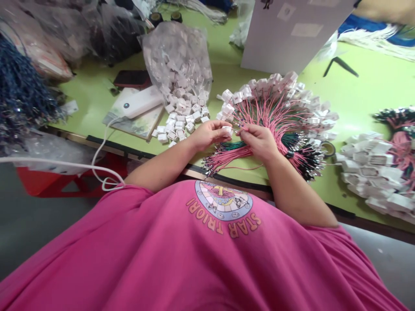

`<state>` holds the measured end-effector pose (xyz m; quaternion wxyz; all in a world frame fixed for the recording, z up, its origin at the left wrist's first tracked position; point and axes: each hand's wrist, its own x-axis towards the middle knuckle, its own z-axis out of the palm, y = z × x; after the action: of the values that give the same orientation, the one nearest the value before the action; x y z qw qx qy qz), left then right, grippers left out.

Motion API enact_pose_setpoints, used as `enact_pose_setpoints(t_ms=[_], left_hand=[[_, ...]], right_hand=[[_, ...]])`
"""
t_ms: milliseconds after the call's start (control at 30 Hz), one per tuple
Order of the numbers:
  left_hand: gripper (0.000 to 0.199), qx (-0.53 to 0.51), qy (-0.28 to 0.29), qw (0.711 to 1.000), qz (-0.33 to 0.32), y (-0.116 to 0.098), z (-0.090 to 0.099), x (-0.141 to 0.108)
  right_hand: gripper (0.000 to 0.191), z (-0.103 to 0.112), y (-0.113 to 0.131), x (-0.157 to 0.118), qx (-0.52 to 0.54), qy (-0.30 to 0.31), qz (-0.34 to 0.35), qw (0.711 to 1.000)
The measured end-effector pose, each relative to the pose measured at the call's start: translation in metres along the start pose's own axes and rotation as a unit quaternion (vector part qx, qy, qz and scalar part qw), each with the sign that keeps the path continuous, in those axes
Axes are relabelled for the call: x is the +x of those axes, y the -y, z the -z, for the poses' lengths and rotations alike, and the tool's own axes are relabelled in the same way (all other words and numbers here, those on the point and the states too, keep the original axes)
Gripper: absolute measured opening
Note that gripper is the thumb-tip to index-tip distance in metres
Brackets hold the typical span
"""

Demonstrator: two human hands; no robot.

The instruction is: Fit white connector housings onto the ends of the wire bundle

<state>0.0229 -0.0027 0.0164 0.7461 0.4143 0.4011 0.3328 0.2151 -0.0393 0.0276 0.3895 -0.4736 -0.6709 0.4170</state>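
Between the thumb and fingers of my left hand (210, 133) is a white plastic connector housing (227, 130). Just to its right, my right hand (257, 140) pinches a thin wire close to its end; the tip points toward the housing, and I cannot tell whether they touch. Under and behind my right hand spreads a bundle of pink and green wires (269, 110), many with white connector housings (288, 82) on their far ends. Bare metal terminals show at the near ends. Left of my hands lie loose white housings (180, 123), spilling from a clear plastic bag (178, 52).
A white power bank (142, 102) with a cable sits on a booklet (142, 125), near a dark phone (132, 78). Blue wires (22, 82) pile up at far left. A white box (292, 30) stands behind; finished-looking housings (372, 168) cluster at right. Black tweezers (343, 65) lie beyond.
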Motion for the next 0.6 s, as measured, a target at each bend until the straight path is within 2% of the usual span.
enact_pose_setpoints(t_ms=[133,300,467,600], left_hand=[[0.024,-0.016,-0.001,1.0,0.011,-0.0002,-0.0008,0.0007],[0.027,-0.019,0.0,1.0,0.012,0.0016,0.0004,0.002],[0.032,-0.012,0.005,1.0,0.015,0.0016,-0.0002,0.0013],[0.039,-0.022,0.015,0.999,-0.024,0.0072,0.002,0.0043]], right_hand=[[0.022,0.0014,-0.0037,0.0023,0.03,-0.018,-0.029,0.999],[0.023,-0.0018,-0.0078,0.0051,-0.075,-0.045,-0.026,0.996],[0.025,-0.0046,-0.009,0.0091,-0.151,-0.029,-0.049,0.987],[0.026,-0.0066,-0.0061,0.0094,-0.182,-0.026,-0.069,0.981]])
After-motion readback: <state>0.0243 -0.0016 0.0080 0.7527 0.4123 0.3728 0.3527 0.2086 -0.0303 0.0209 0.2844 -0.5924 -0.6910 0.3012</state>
